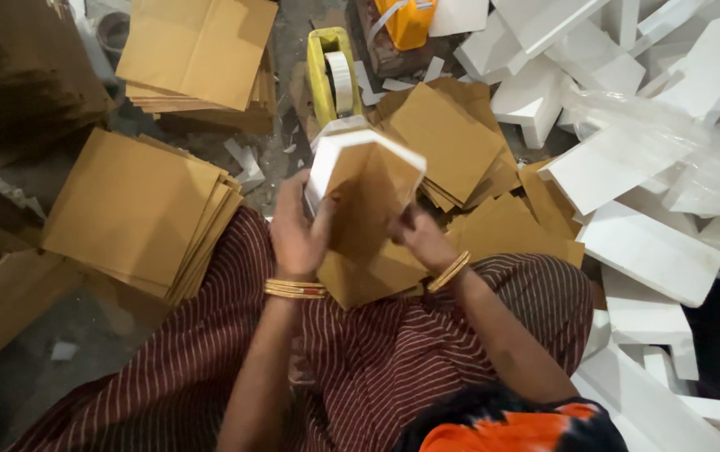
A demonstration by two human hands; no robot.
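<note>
- At the far left of the frame, a dark heap of brown cardboard (8,75) fills the upper corner, with more sheets (0,301) fanned out below it on the floor.
- Left of centre lies a neat stack of square cardboard sheets (138,209); a second stack (197,54) sits above it near the top edge.
- The left hand (297,234), just left of centre, is closed around the left edge of a white foam block (352,155), thumb pressed on the cardboard piece (372,226) laid against the block.
- The foam block with its cardboard piece is held up in the centre of the frame, above a lap in maroon striped cloth (377,360).
- Above it, at top centre, a yellow tape dispenser (331,71) holds a roll of pale tape.
- The right hand (423,238), just right of centre, grips the lower right edge of the cardboard piece, fingers curled on it.
- Loose cardboard sheets (460,142) spread behind the hands.
- The right side of the frame is piled with white foam slabs (653,243), partly under clear plastic film (678,142).
</note>
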